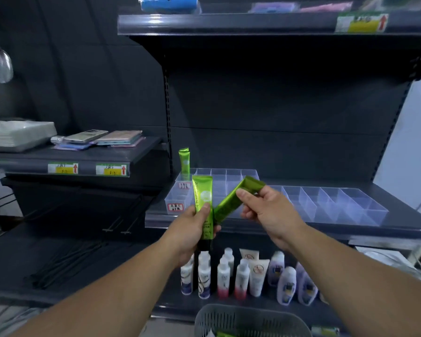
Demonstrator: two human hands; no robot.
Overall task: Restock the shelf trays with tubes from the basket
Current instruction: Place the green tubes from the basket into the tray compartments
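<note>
My left hand grips an upright green tube with its black cap pointing down. Beside it, my right hand pinches a second green tube that lies tilted, its crimped end up and to the right. Both tubes hover in front of the clear divided tray on the middle shelf. A third green tube stands in that tray's back left compartment. The grey basket sits at the bottom edge, with a bit of green showing inside.
A second clear divided tray lies to the right on the same shelf. White bottles and tubes stand on the shelf below. The left shelf carries flat packs and price labels. An upper shelf overhangs.
</note>
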